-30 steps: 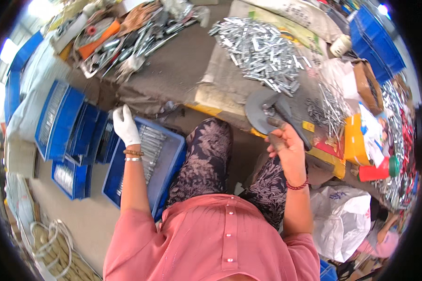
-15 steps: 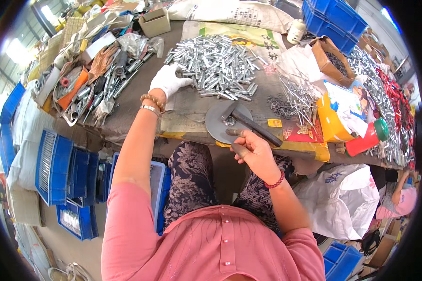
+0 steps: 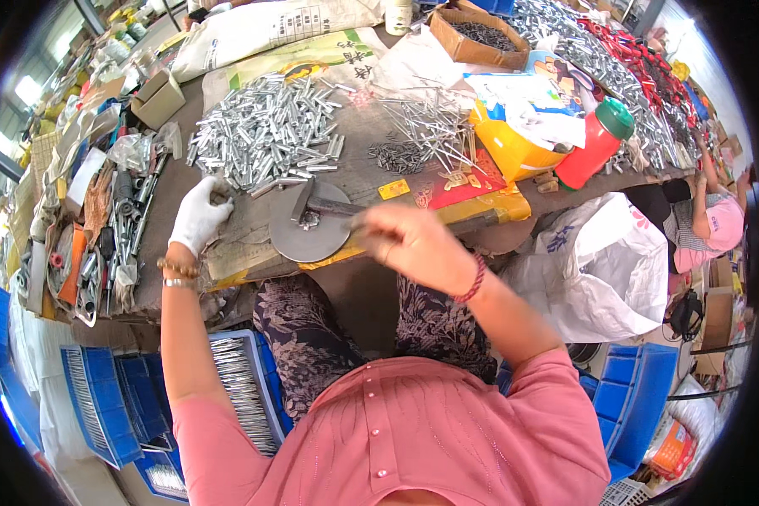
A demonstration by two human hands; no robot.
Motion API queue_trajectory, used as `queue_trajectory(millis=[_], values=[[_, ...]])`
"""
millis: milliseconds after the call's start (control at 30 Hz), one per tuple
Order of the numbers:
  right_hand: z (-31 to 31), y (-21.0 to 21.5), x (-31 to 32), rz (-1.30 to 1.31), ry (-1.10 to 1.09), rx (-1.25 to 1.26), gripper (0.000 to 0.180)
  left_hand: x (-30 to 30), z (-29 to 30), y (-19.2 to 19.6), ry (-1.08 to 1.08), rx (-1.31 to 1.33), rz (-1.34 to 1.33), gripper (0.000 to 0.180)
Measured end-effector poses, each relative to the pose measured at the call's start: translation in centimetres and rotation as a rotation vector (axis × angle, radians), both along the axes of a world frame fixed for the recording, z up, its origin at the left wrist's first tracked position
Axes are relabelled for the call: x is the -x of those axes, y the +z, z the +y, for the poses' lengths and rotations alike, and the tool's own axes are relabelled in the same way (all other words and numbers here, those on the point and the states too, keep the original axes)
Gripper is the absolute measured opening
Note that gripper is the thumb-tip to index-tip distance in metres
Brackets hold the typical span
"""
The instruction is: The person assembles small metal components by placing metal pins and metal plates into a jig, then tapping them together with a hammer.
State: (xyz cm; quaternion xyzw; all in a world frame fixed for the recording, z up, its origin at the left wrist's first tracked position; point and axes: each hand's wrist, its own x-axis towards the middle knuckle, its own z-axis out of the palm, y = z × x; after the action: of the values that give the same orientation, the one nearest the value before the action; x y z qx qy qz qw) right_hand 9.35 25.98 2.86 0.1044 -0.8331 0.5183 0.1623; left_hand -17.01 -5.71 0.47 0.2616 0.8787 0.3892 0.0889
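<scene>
My left hand (image 3: 202,216), in a white glove, is at the lower left edge of a pile of short silvery metal tubes (image 3: 270,131). Its fingers curve toward the thumb with a gap between them, and nothing shows in that gap. A hammer (image 3: 325,205) lies with its head on a round grey metal plate (image 3: 310,236), where some small shiny bits (image 3: 310,221) sit beside the head. My bare right hand (image 3: 417,244) is over the end of the hammer's handle and hides it. Motion blurs these fingers, so whether they grip the handle is unclear.
Thin metal rods (image 3: 434,131) and small dark screws (image 3: 396,156) lie right of the pile. Beyond them are a yellow bag (image 3: 514,143) and a red bottle with a green cap (image 3: 597,143). Tools (image 3: 126,211) crowd the left; blue crates (image 3: 101,405) stand below.
The view has swung to the right, so the table's things appear farther left. My right hand has moved over the hammer's handle end. My left hand stays beside the tube pile.
</scene>
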Motion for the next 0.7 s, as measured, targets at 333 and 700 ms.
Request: queue_trajectory(millis=[333,700], values=[[13.3,-0.9,7.6,0.083,-0.541,-0.953,0.010,-12.8,3.9,5.9,-0.127,-0.022,0.323,0.020],[12.7,0.7,4.3,0.215,-0.489,-0.788,0.006,-15.1,5.4,3.2,-0.190,-0.025,0.385,0.017]])
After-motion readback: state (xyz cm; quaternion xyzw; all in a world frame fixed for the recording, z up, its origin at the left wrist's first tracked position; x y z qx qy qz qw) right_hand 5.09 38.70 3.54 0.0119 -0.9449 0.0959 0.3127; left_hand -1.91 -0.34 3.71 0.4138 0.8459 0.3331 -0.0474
